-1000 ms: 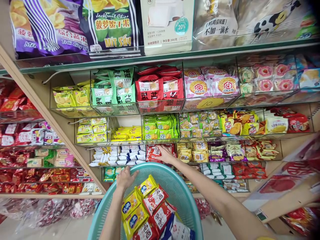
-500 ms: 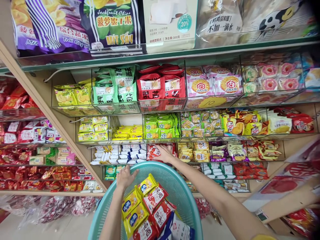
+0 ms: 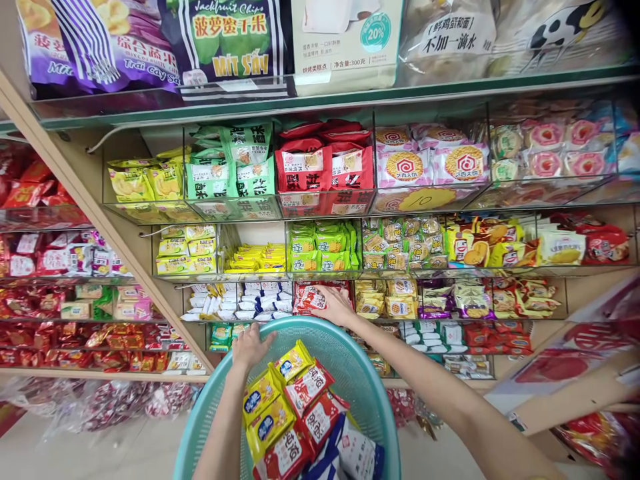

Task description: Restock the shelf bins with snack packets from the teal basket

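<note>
the red packets [image 3: 309,299] lie in a clear-walled compartment on a low shelf, the right hand [image 3: 334,307] touching them; whether its fingers have closed on one i cannot tell. below and to the left, the left hand [image 3: 251,345] grips the far rim of a teal basket [image 3: 370,380] holding yellow, red and blue-and-white packs [image 3: 270,427]. wooden shelving [image 3: 125,259] full of snacks spans the view, larger bags [image 3: 227,40] on top, pale floor [image 3: 135,453] beneath.

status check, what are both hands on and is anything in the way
Left hand on turquoise basket rim. Right hand at red shelf packets, grip unclear. Mixed packets in basket. Basket hides part of bottom shelf.
</note>
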Action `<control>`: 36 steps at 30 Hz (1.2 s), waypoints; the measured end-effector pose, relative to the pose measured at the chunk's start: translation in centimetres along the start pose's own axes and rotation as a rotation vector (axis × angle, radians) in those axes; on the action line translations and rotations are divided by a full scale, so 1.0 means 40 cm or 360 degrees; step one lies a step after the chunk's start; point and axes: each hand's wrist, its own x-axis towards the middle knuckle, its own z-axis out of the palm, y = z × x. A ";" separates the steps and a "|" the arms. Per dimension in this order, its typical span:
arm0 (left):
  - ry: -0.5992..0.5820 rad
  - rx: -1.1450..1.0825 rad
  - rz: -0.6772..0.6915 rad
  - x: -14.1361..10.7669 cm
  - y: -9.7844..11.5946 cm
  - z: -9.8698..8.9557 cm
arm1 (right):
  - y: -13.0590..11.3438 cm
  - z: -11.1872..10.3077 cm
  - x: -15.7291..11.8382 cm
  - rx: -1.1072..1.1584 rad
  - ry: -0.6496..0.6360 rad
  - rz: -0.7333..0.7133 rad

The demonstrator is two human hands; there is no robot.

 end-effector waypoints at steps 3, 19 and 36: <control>-0.0010 0.0000 -0.0005 0.000 0.001 -0.001 | -0.018 -0.028 -0.059 0.0146 0.0016 -0.0023; -0.0050 -0.0156 0.0001 0.000 0.024 -0.018 | -0.246 0.009 -0.260 0.0175 -0.0677 -0.1060; -0.0179 -0.0242 -0.0004 -0.007 0.039 -0.043 | -0.274 0.103 -0.247 0.0014 -0.0733 -0.1332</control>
